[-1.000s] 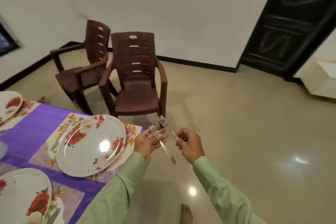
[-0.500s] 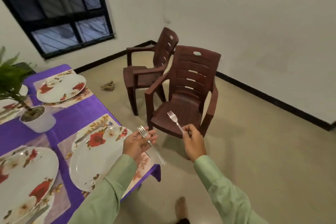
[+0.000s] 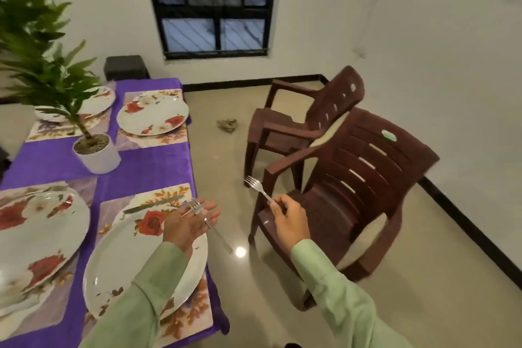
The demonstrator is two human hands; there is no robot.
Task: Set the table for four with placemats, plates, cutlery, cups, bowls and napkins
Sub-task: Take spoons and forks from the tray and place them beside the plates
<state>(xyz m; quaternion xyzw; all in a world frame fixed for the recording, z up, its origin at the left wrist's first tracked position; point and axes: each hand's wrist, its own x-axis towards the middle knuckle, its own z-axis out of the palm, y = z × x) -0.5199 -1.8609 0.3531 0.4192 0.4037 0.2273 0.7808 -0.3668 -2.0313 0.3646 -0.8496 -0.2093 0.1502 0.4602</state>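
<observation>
My left hand (image 3: 187, 224) holds a fork (image 3: 196, 207) between its fingers, above the right edge of the near-right floral plate (image 3: 124, 263); the fork's handle sticks out past the table edge. My right hand (image 3: 285, 217) pinches the handle of a second fork (image 3: 254, 185), tines up, over the floor in front of a brown chair. The purple-clothed table (image 3: 152, 167) carries floral placemats, each with a plate: near-left (image 3: 34, 234), far-right (image 3: 152, 114), far-left (image 3: 99, 100). A knife (image 3: 154, 203) lies on the near-right placemat (image 3: 195, 316) beyond its plate.
A potted plant in a white pot (image 3: 97, 155) stands mid-table. Two brown plastic chairs (image 3: 364, 186) (image 3: 305, 121) sit right of the table, the nearer one close to my right hand. A small scrap (image 3: 227, 125) lies on the floor; a dark stool (image 3: 125, 68) stands under the window.
The view has swung left, bringing more of the table into sight. My hands have drawn apart, each with a fork, and the left one has moved over the near-right plate's edge.
</observation>
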